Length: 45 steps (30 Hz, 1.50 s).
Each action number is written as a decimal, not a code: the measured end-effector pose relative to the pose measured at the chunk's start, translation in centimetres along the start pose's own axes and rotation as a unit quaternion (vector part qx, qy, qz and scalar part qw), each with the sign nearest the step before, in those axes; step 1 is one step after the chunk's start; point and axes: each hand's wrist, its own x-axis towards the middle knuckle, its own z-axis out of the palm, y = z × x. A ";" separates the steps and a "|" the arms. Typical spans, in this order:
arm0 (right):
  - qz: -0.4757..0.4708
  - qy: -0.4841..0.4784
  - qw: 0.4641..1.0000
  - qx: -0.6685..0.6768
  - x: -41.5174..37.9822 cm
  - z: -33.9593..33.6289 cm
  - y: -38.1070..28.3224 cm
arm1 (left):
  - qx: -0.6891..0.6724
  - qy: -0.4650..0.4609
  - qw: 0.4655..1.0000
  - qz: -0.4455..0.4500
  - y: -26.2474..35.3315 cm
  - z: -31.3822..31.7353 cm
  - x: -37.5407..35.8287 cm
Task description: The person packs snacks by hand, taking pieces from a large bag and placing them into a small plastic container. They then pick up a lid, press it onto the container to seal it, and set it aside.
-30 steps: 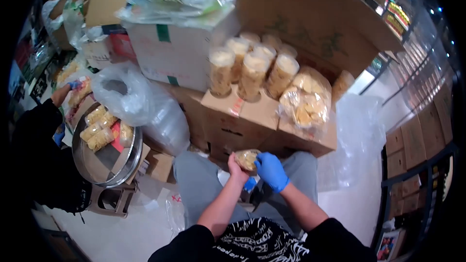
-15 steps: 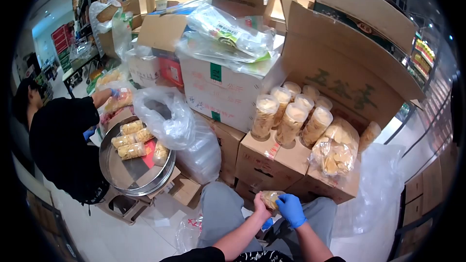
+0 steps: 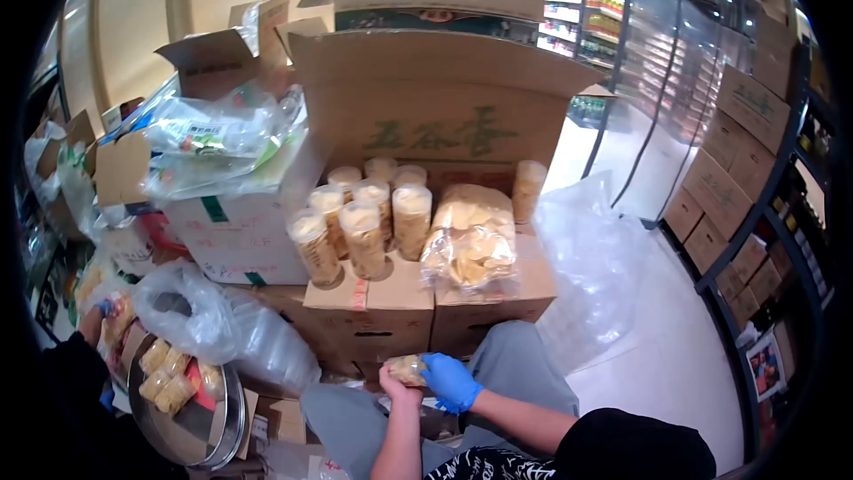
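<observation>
Above my lap, a clear plastic jar of yellowish chips (image 3: 406, 370) lies on its side between my hands. My bare left hand (image 3: 397, 388) is wrapped round one end from below. On the other end, my blue-gloved right hand (image 3: 450, 382) has its fingers closed over the jar. Several similar jars (image 3: 362, 236) stand upright on the cardboard boxes (image 3: 378, 307) in front of me. Beside them sits a clear bag of chips (image 3: 471, 240), with another jar (image 3: 530, 191) behind it on the right.
At lower left, a round metal tray (image 3: 233, 431) holds several filled jars lying down. A bundle of clear plastic (image 3: 267, 338) is next to it. A co-worker's sleeve (image 3: 75, 382) shows at far left. Plastic sheeting (image 3: 586, 258) lies right; stacked cartons (image 3: 720, 178) stand beyond.
My view has swung to the right, so the boxes now sit nearer the middle and the co-worker is mostly out of frame. Both hands stay on the jar.
</observation>
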 end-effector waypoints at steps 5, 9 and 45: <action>-0.025 0.052 0.997 0.047 -1.0 -0.9 -0.5 | 0.023 0.023 0.999 -0.020 0.1 -0.9 0.5; -0.052 0.066 0.992 0.099 -1.6 -1.6 -0.6 | 0.009 -0.003 0.997 -0.072 0.1 1.6 -1.9; -0.132 -0.002 0.991 -0.012 -2.4 -0.4 -3.5 | -0.030 0.043 0.999 -0.013 0.3 0.5 -0.7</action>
